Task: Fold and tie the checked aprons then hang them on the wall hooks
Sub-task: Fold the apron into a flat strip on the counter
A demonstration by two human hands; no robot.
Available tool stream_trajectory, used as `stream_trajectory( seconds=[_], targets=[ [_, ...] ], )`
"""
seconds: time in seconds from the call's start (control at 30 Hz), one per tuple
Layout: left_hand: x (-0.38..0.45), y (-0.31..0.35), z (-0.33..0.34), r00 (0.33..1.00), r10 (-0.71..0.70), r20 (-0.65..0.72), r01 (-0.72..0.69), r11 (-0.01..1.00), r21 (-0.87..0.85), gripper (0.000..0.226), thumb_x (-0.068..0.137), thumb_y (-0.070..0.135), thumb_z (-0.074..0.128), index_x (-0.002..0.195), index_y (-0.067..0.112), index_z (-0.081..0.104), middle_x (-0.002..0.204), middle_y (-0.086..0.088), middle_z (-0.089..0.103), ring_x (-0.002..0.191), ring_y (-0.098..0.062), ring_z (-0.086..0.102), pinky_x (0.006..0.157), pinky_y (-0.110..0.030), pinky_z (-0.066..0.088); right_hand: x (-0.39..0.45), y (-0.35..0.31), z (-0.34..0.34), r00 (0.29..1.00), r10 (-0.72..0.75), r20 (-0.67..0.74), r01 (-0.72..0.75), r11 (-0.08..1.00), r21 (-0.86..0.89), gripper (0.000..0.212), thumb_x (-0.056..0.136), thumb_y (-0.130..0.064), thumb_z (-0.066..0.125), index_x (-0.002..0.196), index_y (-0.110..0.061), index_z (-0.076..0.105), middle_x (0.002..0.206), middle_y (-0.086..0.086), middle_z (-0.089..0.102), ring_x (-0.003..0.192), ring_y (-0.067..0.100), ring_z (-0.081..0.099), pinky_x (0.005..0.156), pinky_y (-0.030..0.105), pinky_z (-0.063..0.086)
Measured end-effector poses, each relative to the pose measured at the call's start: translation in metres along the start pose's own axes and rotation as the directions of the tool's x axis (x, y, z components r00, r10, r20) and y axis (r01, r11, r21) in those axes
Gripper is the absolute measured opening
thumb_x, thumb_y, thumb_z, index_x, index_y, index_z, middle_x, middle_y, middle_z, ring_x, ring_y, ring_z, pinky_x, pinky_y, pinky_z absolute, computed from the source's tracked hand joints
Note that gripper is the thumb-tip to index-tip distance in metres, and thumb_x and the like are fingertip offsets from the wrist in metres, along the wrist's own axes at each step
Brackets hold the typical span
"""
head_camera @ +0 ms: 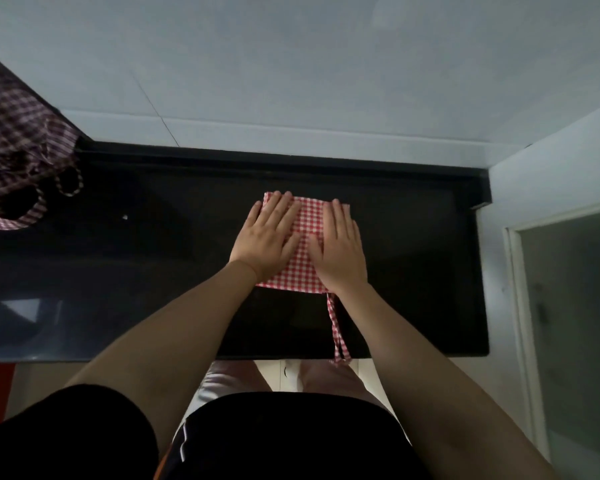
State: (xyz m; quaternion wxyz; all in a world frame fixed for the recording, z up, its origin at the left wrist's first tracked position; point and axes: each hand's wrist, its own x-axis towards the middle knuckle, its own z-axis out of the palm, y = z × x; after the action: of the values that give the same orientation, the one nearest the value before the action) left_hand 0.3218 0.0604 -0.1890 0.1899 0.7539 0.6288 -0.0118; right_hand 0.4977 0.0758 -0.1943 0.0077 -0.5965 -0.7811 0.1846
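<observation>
Both of the person's hands lie flat on a folded red-and-white checked apron (307, 233) that sits on the black countertop (413, 271). The left hand (269, 237) is palm down with its fingers straight and slightly fanned, covering the left part of the folded cloth; the fingertips reach the far edge of the fabric and the outermost finger lies past the cloth's left edge, on the counter. The right hand (340, 251) is just beside it, also palm down, fingers straight and close together, pressing the right part of the fold. A narrow band of checked cloth shows between the two hands, and the thumbs point toward each other across it, nearly meeting. Neither hand curls round anything; both simply press downward.

Below the wrist of the right hand, the apron's tie strap (336, 327) trails out from the near corner of the fold, runs toward the person along the counter and hangs over the front edge.

Well off to the left of the left hand, at the far left end of the counter, a heap of darker checked aprons (18, 150) lies bunched up, with looped straps spilling onto the black surface. Beyond the fingertips of both hands, pale wall tiles (291, 64) rise behind the counter.
</observation>
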Motion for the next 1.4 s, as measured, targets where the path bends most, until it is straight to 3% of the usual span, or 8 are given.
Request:
stream_trajectory(
  seconds=[0.27,0.43,0.53,0.63,0.73,0.8,1.07,1.4],
  targets=[
    [0.001,0.008,0.009,0.996,-0.064,-0.065,0.059,0.995,-0.080,0.065,0.099,0.061,0.010,0.158,0.036,0.000,0.166,-0.004,-0.009,0.152,-0.021,-0.014,0.124,-0.046,0.000,0.023,0.029,-0.005,0.990,-0.122,0.072,0.128,0.988,-0.088,0.073,0.101,-0.058,0.013,0.159,-0.016,0.000,0.167,0.004,-0.002,0.153,0.016,-0.005,0.124,0.046,0.001],
    [-0.002,0.010,0.003,0.999,0.005,0.036,-0.005,1.000,-0.016,0.073,0.091,0.075,0.007,0.154,0.043,-0.014,0.163,-0.005,-0.023,0.148,-0.032,-0.023,0.121,-0.057,-0.002,0.032,0.035,-0.019,0.988,-0.107,0.112,0.123,0.982,-0.143,0.079,0.098,-0.067,0.017,0.159,-0.022,-0.003,0.167,0.003,-0.002,0.153,0.022,-0.004,0.123,0.052,0.004],
    [-0.006,0.009,-0.001,0.994,0.052,0.098,-0.056,0.998,0.036,0.087,0.084,0.085,0.016,0.152,0.044,-0.019,0.161,-0.001,-0.030,0.146,-0.039,-0.026,0.119,-0.062,-0.004,0.025,0.023,-0.029,0.997,0.071,0.019,-0.068,0.993,-0.100,0.089,0.092,-0.073,0.033,0.157,-0.014,0.015,0.161,0.011,0.022,0.148,0.030,0.021,0.118,0.050,0.022],
    [-0.006,0.015,0.001,0.993,0.008,0.120,-0.013,0.999,0.045,0.099,0.078,0.090,0.024,0.150,0.042,-0.025,0.160,-0.001,-0.032,0.144,-0.040,-0.030,0.118,-0.062,-0.007,0.018,0.006,-0.040,0.962,0.273,0.013,-0.274,0.961,0.042,0.074,0.089,-0.063,0.056,0.139,-0.012,0.040,0.132,0.009,0.050,0.118,0.025,0.053,0.099,0.042,0.046],
    [-0.005,0.019,0.006,0.991,-0.037,0.127,0.030,0.998,0.057,0.110,0.074,0.093,0.027,0.150,0.037,-0.028,0.160,-0.002,-0.032,0.143,-0.039,-0.032,0.117,-0.060,-0.011,0.025,-0.002,-0.053,0.783,0.493,0.379,-0.620,0.669,0.411,0.062,0.085,-0.048,0.071,0.130,-0.014,0.047,0.121,0.006,0.058,0.095,0.019,0.060,0.082,0.035,0.053],
    [-0.004,0.020,0.006,0.992,-0.061,0.111,0.054,0.996,0.071,0.116,0.072,0.094,0.028,0.152,0.029,-0.027,0.161,-0.003,-0.029,0.144,-0.038,-0.032,0.117,-0.058,-0.013,0.029,-0.003,-0.065,0.701,0.472,0.535,-0.707,0.563,0.429,0.060,0.083,-0.040,0.076,0.130,-0.014,0.050,0.119,0.006,0.061,0.092,0.019,0.059,0.080,0.034,0.049],
    [0.003,0.029,0.006,0.980,-0.167,0.110,0.169,0.986,-0.009,0.136,0.065,0.095,0.041,0.154,0.013,-0.020,0.163,-0.008,-0.023,0.147,-0.035,-0.025,0.121,-0.056,-0.008,0.020,-0.034,-0.060,0.899,0.289,0.330,-0.375,0.897,0.235,0.045,0.088,-0.032,0.071,0.126,-0.017,0.054,0.116,0.001,0.063,0.100,0.020,0.063,0.085,0.034,0.054],
    [-0.029,0.001,-0.004,0.976,-0.202,0.083,0.216,0.945,-0.247,0.139,0.064,0.082,0.065,0.156,0.016,-0.016,0.162,-0.003,-0.025,0.149,-0.020,-0.023,0.122,-0.045,-0.001,0.013,-0.055,-0.063,0.921,0.359,0.151,-0.370,0.928,0.052,0.039,0.091,-0.026,0.067,0.123,-0.015,0.046,0.118,0.008,0.060,0.100,0.022,0.063,0.075,0.033,0.054]
  ],
)
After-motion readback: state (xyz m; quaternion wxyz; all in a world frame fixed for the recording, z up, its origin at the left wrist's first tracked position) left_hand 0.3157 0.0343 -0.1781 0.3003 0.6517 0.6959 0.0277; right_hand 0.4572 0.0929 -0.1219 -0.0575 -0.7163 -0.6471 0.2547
